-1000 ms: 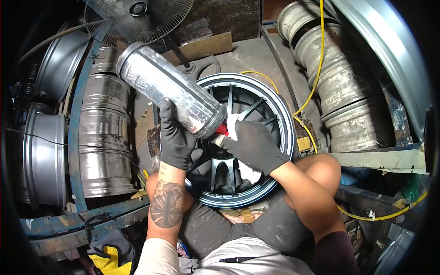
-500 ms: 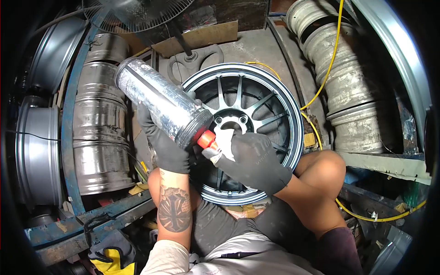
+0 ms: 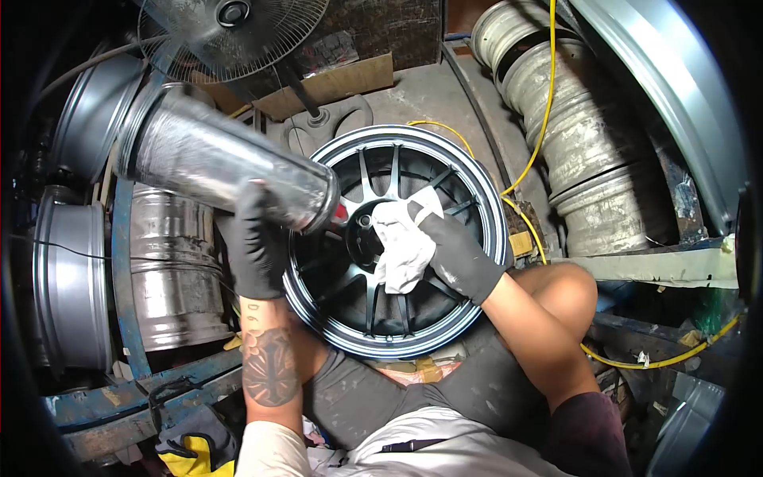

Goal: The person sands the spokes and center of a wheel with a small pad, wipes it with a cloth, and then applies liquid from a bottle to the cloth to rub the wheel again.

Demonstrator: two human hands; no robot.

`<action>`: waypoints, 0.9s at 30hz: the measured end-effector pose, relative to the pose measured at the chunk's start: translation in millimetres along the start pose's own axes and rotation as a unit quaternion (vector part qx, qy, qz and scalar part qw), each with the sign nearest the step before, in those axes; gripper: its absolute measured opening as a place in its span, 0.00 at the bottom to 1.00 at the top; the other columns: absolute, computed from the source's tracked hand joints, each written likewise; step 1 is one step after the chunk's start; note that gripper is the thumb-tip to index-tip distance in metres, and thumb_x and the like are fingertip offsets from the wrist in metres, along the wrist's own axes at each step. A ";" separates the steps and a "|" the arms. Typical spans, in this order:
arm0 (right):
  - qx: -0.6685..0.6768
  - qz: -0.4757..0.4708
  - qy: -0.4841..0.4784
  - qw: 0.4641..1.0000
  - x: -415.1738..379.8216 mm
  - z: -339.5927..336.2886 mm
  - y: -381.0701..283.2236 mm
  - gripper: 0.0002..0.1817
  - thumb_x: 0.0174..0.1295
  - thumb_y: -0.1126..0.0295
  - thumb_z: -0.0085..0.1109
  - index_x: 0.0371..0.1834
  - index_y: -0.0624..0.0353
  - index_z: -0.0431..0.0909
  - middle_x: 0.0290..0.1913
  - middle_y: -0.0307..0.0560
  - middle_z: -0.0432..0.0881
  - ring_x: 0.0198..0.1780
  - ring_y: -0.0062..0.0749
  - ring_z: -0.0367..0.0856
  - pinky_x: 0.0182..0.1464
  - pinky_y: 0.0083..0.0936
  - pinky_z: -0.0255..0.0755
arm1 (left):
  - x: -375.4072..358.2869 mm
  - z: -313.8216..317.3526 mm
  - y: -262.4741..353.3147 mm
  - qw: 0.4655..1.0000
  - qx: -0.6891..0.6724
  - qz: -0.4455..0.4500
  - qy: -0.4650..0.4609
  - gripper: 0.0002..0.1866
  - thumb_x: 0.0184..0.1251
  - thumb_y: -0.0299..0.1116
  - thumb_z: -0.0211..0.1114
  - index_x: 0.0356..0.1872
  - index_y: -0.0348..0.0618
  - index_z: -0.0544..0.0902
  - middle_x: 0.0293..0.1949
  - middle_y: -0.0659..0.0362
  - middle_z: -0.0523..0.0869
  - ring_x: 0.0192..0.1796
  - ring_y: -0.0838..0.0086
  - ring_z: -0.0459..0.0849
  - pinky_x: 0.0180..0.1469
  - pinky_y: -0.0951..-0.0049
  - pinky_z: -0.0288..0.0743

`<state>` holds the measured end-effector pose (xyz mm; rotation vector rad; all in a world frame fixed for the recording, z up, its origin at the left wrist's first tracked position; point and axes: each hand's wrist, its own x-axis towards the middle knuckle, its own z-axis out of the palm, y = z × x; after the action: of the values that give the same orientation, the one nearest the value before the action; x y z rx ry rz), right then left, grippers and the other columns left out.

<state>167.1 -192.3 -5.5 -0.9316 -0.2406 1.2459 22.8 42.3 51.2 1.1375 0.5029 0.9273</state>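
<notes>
My left hand (image 3: 258,246), in a dark glove, is closed around a large, smudged clear plastic bottle (image 3: 230,159) with a red nozzle. The bottle lies tilted, its nozzle end toward the wheel's hub and its base blurred at the upper left. In my gloved right hand (image 3: 461,254) is a crumpled white cloth (image 3: 405,250), bunched over the hub. Beneath both hands, a dark multi-spoke wheel rim (image 3: 494,238) with a bright lip rests in front of my crossed legs. The cloth and bottle neck hide part of its centre.
Stacked bare metal rims stand at left (image 3: 171,274) and right (image 3: 592,151), beside a blue metal frame (image 3: 127,278). A fan (image 3: 234,40) stands at the back. A yellow hose (image 3: 548,103) runs down the right side. A yellow-grey glove (image 3: 195,453) lies lower left.
My left hand has moved left with the bottle, and its nozzle has come away from the cloth. My right hand now has the cloth spread wider over the hub.
</notes>
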 end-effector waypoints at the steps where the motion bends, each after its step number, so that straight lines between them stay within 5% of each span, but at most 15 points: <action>1: 0.053 -0.007 -0.010 0.999 -1.2 -1.5 3.8 0.25 0.85 0.53 0.46 0.66 0.66 0.77 0.53 0.48 0.88 0.50 0.31 0.88 0.57 0.29 0.81 | -2.4 -1.5 1.8 0.997 0.056 0.018 -0.045 0.29 0.78 0.46 0.67 0.70 0.39 0.76 0.63 0.56 0.83 0.68 0.69 0.79 0.73 0.59 0.72; 2: 0.104 -0.013 -0.021 0.994 -1.4 -3.7 6.1 0.26 0.85 0.54 0.46 0.67 0.66 0.76 0.54 0.49 0.88 0.51 0.33 0.89 0.59 0.31 0.81 | -4.0 -2.8 7.0 0.989 0.111 0.037 -0.088 0.28 0.78 0.45 0.68 0.69 0.39 0.77 0.63 0.56 0.83 0.68 0.69 0.79 0.74 0.60 0.71; 3: 0.116 -0.019 -0.027 0.993 -0.6 -5.9 7.2 0.26 0.85 0.55 0.44 0.69 0.67 0.74 0.56 0.52 0.87 0.54 0.40 0.89 0.60 0.35 0.82 | -2.1 8.4 16.3 0.994 -0.034 -0.070 -0.072 0.26 0.78 0.43 0.68 0.68 0.39 0.77 0.63 0.57 0.83 0.68 0.70 0.79 0.74 0.60 0.70; 4: 0.119 -0.009 -0.023 0.993 0.0 -7.2 6.1 0.25 0.85 0.55 0.45 0.68 0.67 0.74 0.56 0.52 0.87 0.53 0.40 0.89 0.59 0.36 0.83 | -4.0 18.2 25.5 0.993 -0.049 -0.077 -0.079 0.25 0.78 0.42 0.68 0.67 0.38 0.78 0.61 0.56 0.84 0.67 0.70 0.80 0.74 0.59 0.70; 8: 0.115 0.028 0.018 0.993 4.4 -8.4 7.6 0.25 0.84 0.55 0.46 0.68 0.67 0.74 0.56 0.53 0.87 0.52 0.40 0.89 0.57 0.36 0.84 | -15.3 3.3 16.2 0.960 0.261 -0.013 -0.100 0.29 0.75 0.39 0.69 0.71 0.34 0.74 0.62 0.50 0.84 0.67 0.64 0.82 0.74 0.57 0.73; 10: 0.106 0.039 0.050 0.992 6.6 -7.8 7.6 0.24 0.84 0.54 0.48 0.65 0.66 0.76 0.52 0.50 0.87 0.46 0.37 0.89 0.50 0.33 0.84 | -29.0 -25.2 -21.9 0.994 -0.059 -0.079 -0.045 0.34 0.76 0.42 0.68 0.76 0.35 0.69 0.66 0.47 0.82 0.69 0.59 0.82 0.76 0.55 0.72; 12: 0.103 0.053 0.072 0.991 8.6 -0.7 11.6 0.23 0.82 0.53 0.51 0.61 0.64 0.79 0.43 0.46 0.89 0.35 0.31 0.89 0.36 0.27 0.84 | -45.1 -41.6 -39.9 0.992 -0.057 -0.114 -0.012 0.40 0.75 0.51 0.67 0.78 0.36 0.65 0.71 0.43 0.77 0.73 0.54 0.77 0.77 0.51 0.70; 14: 0.043 0.063 0.062 0.995 10.6 1.9 7.6 0.24 0.82 0.54 0.52 0.64 0.65 0.78 0.49 0.46 0.88 0.45 0.29 0.88 0.48 0.27 0.82 | -48.7 -28.6 -40.7 0.988 -0.085 -0.097 -0.087 0.45 0.72 0.55 0.70 0.79 0.35 0.64 0.71 0.42 0.78 0.73 0.51 0.77 0.77 0.49 0.70; 17: -0.020 0.068 0.064 0.995 19.6 1.3 13.8 0.24 0.81 0.55 0.54 0.66 0.67 0.78 0.56 0.45 0.86 0.57 0.25 0.83 0.62 0.26 0.74 | -54.1 -31.1 -52.3 0.972 -0.172 -0.153 -0.048 0.50 0.67 0.58 0.72 0.79 0.33 0.62 0.71 0.41 0.77 0.73 0.48 0.77 0.77 0.48 0.71; 21: -0.074 0.066 0.087 0.991 30.9 -6.9 21.0 0.22 0.81 0.56 0.55 0.62 0.66 0.81 0.54 0.43 0.86 0.54 0.24 0.83 0.60 0.25 0.75 | -44.1 -43.4 -48.1 0.993 0.042 -0.113 -0.007 0.52 0.66 0.62 0.71 0.80 0.36 0.61 0.70 0.34 0.75 0.73 0.45 0.76 0.76 0.43 0.70; 24: -0.036 0.057 0.057 0.996 34.1 -20.0 21.8 0.22 0.81 0.58 0.55 0.63 0.65 0.82 0.56 0.44 0.87 0.55 0.25 0.83 0.59 0.26 0.76 | -28.4 -38.6 -34.3 0.970 -0.202 -0.134 0.024 0.50 0.70 0.65 0.65 0.81 0.39 0.60 0.72 0.36 0.74 0.72 0.44 0.77 0.76 0.42 0.69; 27: -0.104 0.040 0.106 0.988 32.0 -35.4 20.5 0.22 0.79 0.59 0.57 0.64 0.66 0.81 0.55 0.46 0.88 0.55 0.25 0.84 0.59 0.26 0.76 | -28.5 -32.2 -40.4 0.965 -0.224 -0.135 0.025 0.48 0.74 0.66 0.59 0.82 0.40 0.59 0.74 0.38 0.73 0.72 0.43 0.76 0.77 0.41 0.68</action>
<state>186.0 -180.3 -52.4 -1.2552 -0.1683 1.1989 -2.4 31.2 -1.0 0.6194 0.4477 0.7809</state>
